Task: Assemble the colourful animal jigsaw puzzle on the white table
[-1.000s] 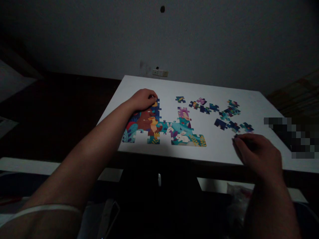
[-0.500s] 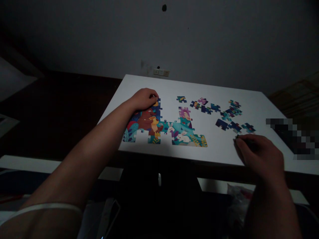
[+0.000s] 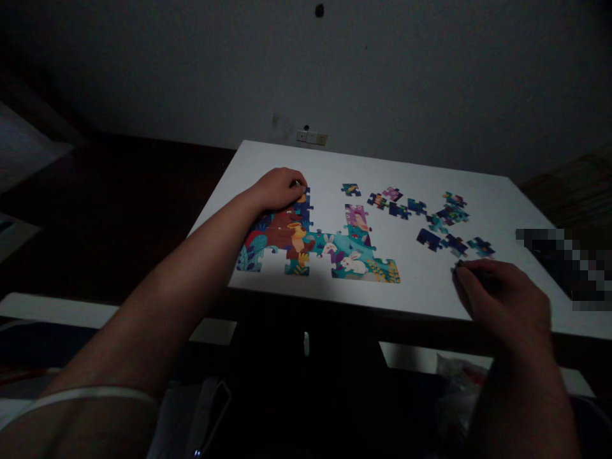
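Observation:
A partly joined jigsaw puzzle (image 3: 354,247) lies at the near left of the white table (image 3: 421,290), showing a brown bear, white rabbits and a pink bird. My left hand (image 3: 281,189) rests over its upper left part. Its fingers are curled and closed at the top edge; what lies under them is hidden. At the near right, my right hand (image 3: 509,293) pinches a small dark puzzle piece (image 3: 459,264), mostly covered by thumb and fingers. Just beyond it are several loose puzzle pieces (image 3: 453,245). One single piece (image 3: 351,190) lies above the bird.
A pixelated dark object (image 3: 564,261) sits at the table's right end. Behind the table is a grey wall with a socket panel (image 3: 312,137). Below the front edge are a clear plastic bag (image 3: 459,382) and a grey object (image 3: 208,408) on the left.
Both hands stay almost where they were, the right one still pinching its piece. The whole view has shifted slightly; the pieces on the table keep their arrangement.

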The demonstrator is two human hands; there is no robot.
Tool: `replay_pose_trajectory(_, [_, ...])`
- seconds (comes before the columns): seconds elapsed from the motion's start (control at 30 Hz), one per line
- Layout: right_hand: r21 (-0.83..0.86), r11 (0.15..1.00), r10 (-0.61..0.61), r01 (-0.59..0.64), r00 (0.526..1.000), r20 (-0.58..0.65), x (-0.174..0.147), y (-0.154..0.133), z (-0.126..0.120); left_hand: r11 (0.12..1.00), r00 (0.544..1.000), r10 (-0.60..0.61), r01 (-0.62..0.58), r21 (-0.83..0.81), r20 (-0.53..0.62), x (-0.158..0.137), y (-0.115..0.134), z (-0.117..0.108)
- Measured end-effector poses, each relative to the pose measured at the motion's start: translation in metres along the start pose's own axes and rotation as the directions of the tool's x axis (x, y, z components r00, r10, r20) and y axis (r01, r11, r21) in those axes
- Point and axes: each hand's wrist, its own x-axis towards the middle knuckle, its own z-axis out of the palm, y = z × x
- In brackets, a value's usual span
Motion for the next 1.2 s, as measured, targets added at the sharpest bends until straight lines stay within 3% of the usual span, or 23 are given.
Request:
replay_pose_trajectory(0.4, [0.005,1.000,0.007,-0.006,1.000,-0.030,-0.0021,0.0021,0.0011,0.998,0.998,0.050,-0.052,0.034,0.033,-0.0019,0.0047,0.0018])
replay_pose_trajectory(0.63, [-0.001,1.000,-0.027,0.027,0.999,-0.021,-0.0010,0.0009,0.0005,0.998,1.000,-0.003,0.003,-0.060,0.011,0.0018,-0.0006,0.0030])
replay_pose_trajectory(1.2, [-0.010,1.000,-0.019,0.019,1.000,-0.024,-0.0006,-0.0014,0.0012,0.996,1.000,-0.008,0.008,-0.089,-0.004,0.0023,-0.0039,0.0043])
